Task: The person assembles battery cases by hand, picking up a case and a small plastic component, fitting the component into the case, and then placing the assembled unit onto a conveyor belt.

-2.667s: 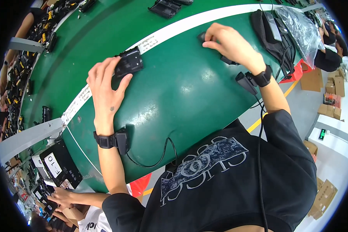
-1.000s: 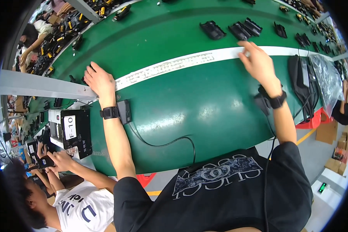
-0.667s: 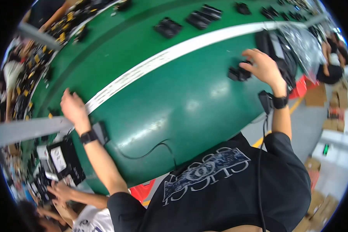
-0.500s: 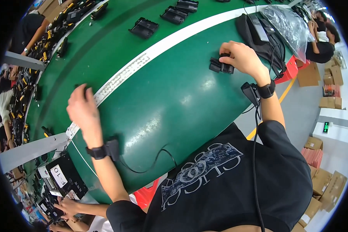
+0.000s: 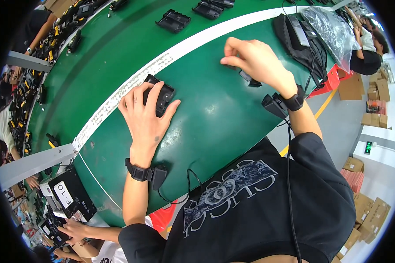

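Near the white strip on the green table, my left hand (image 5: 144, 122) has its fingers over a black plastic housing (image 5: 166, 97), with the thumb at its near side. The housing is a hollow shell like those farther back, partly covered by the fingers. To the right, my right hand (image 5: 261, 61) is raised over the table, its thumb and forefinger brought together. Whatever is between those fingertips, if anything, cannot be made out. Below the palm lies a small black part (image 5: 250, 79), partly hidden by the hand.
Beyond the white strip (image 5: 202, 37) stand more black housings (image 5: 173, 20). A black mesh bag (image 5: 289, 37) and a clear plastic bag (image 5: 327, 33) lie at the right end. A grey post (image 5: 39, 164) rises at the left. Co-workers' hands (image 5: 74, 230) work at the lower left.
My left hand has come right and nearer, and now holds a black housing. My right hand has shifted left from the small black parts, one of which stays partly visible beneath it.
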Available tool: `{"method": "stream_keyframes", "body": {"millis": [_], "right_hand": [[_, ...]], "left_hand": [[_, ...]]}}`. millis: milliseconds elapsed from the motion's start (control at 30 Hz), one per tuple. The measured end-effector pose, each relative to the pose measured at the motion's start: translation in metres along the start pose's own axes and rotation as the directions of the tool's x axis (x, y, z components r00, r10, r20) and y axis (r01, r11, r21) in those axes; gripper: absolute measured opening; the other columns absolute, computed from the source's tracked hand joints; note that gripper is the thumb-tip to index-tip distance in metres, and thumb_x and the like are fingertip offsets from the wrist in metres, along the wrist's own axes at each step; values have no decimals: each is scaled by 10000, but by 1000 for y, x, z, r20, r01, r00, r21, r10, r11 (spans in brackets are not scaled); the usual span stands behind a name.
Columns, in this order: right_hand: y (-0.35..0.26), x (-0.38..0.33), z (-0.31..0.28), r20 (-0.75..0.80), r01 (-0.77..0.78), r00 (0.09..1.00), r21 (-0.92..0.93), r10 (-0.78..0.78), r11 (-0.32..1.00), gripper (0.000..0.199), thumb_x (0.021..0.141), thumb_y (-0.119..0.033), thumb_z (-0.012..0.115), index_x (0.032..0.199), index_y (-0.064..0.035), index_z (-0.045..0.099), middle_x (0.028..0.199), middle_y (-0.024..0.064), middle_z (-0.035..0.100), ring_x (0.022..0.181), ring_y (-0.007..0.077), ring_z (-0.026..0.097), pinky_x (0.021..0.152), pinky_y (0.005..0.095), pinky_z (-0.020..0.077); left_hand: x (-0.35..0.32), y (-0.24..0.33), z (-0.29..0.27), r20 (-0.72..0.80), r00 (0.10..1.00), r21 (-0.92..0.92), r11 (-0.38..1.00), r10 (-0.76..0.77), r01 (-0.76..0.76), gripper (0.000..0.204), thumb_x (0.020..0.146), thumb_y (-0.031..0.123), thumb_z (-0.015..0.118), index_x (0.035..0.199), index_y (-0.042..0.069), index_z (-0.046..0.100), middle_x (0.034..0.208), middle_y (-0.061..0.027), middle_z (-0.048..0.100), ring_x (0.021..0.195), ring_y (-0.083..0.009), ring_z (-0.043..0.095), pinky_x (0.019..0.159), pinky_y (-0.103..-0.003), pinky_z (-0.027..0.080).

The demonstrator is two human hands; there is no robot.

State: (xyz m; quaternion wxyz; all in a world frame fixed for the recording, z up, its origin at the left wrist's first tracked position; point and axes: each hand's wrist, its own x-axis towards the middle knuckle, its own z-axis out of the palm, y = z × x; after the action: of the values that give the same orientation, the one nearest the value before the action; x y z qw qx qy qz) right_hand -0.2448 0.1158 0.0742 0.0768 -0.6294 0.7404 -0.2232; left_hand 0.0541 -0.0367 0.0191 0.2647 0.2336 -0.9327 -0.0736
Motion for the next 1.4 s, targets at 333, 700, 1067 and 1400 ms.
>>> {"method": "stream_keyframes", "body": {"millis": [333, 700, 1067, 1400], "right_hand": [[-36, 26, 38, 270, -108, 962, 506, -38, 856, 102, 1056, -82, 657, 1127, -15, 630, 978, 149, 725, 792, 284, 736, 763, 432, 575], [-18, 9, 40, 98, 145, 985, -25, -141, 989, 156, 958, -137, 768, 1009, -63, 640, 1027, 74, 599, 1022, 316, 619, 872, 448, 539], [-57, 14, 23, 148, 174, 972, 56, -181, 983, 158, 976, -167, 753, 973, -61, 636, 932, 77, 618, 948, 307, 623, 821, 446, 516], [-76, -4, 25, 54, 256, 964, 81, -260, 963, 158, 954, -151, 762, 975, -65, 631, 902, 80, 578, 871, 309, 603, 735, 446, 516]], "left_hand": [[-1, -4, -5, 122, 987, -430, 891, -106, 149, 826, 759, 416, 965, 1425, 39, 654, 1414, -115, 623, 1363, -378, 525, 1097, -509, 487], [-2, -13, -9, 298, 947, -212, 976, 123, -60, 910, 784, 400, 927, 1577, 107, 589, 1376, -102, 633, 1114, -340, 569, 1019, -434, 476], [-2, -12, -11, -208, 973, -229, 963, 97, -145, 354, 1084, 119, 652, 1418, 4, 677, 669, -59, 521, 626, -253, 482, 657, -386, 425], [2, -4, -15, 85, 963, -349, 913, 256, -212, 782, 812, 317, 893, 1525, 134, 631, 1362, -57, 638, 1217, -319, 529, 1054, -489, 421]]}}
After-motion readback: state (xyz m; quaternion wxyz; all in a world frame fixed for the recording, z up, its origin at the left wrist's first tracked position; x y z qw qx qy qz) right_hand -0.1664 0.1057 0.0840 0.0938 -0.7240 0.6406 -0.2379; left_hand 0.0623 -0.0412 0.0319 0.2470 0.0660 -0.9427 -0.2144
